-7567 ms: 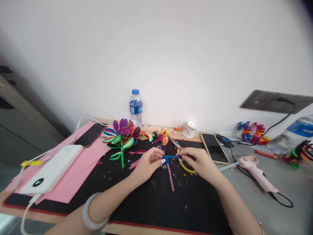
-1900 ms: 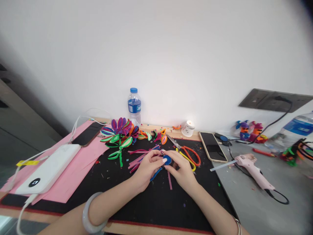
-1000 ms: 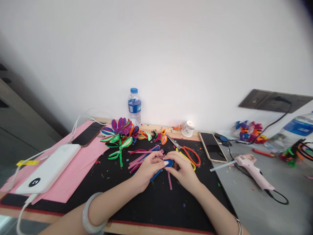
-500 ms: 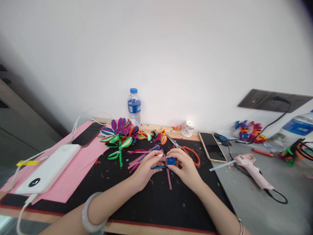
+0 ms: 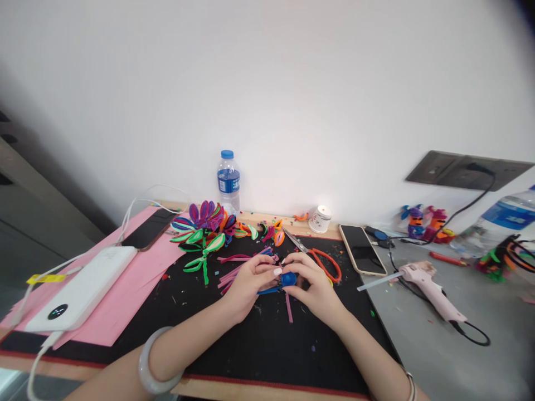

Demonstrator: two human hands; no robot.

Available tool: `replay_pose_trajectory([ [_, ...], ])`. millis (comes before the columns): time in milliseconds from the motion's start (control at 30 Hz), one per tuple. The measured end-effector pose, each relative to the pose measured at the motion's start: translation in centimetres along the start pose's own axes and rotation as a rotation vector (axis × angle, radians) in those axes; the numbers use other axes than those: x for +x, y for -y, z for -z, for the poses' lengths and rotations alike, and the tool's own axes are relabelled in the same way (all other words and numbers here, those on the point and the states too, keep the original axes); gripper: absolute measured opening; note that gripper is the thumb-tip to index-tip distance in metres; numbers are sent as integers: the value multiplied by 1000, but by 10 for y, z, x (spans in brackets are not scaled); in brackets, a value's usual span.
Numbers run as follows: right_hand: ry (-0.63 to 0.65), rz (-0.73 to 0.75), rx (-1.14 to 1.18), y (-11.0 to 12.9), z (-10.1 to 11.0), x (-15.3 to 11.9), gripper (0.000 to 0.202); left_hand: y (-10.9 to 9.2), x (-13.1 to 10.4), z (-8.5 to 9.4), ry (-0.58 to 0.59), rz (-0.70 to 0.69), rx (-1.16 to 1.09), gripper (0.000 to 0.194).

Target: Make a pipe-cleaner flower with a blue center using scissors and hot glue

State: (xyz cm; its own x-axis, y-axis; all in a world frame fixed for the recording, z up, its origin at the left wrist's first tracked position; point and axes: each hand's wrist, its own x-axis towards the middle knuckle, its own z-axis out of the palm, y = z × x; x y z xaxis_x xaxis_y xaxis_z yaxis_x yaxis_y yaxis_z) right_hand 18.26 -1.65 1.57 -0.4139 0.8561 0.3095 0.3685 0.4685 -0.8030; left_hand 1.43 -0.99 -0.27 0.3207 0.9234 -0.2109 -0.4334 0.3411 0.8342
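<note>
Over the black mat [image 5: 259, 345], my two hands meet fingertip to fingertip. My right hand [image 5: 315, 284] pinches a small blue rounded piece [image 5: 288, 279], perhaps coiled pipe cleaner, between thumb and fingers. From the other side, my left hand [image 5: 251, 284] closes its thumb and index finger at the piece's left edge. A blue pipe cleaner [image 5: 270, 290] extends under my left fingertips, and its link to the rounded piece is hidden. Pink and purple pipe cleaners [image 5: 234, 275] lie partly beneath my left hand. Orange-handled scissors [image 5: 328, 265] rest open just beyond my right hand.
Pipe-cleaner flowers [image 5: 204, 228] lie at the back left, before a water bottle [image 5: 228, 181]. A paper cup [image 5: 320, 219] stands by the wall. To the right are a phone [image 5: 363, 250] and a pink glue gun [image 5: 430, 292]. A white power bank [image 5: 83, 289] sits on pink sheets [image 5: 121, 312].
The blue rounded piece has shifted slightly left and down and turned a little between my fingers. My hands otherwise stay in nearly the same place.
</note>
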Motion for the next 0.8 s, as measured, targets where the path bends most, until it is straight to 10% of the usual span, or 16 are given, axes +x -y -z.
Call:
replay_pose_trajectory([
  [800,-18,-18,39,1,0,-2,18,-9,6,7,-47,-172,232,22],
])
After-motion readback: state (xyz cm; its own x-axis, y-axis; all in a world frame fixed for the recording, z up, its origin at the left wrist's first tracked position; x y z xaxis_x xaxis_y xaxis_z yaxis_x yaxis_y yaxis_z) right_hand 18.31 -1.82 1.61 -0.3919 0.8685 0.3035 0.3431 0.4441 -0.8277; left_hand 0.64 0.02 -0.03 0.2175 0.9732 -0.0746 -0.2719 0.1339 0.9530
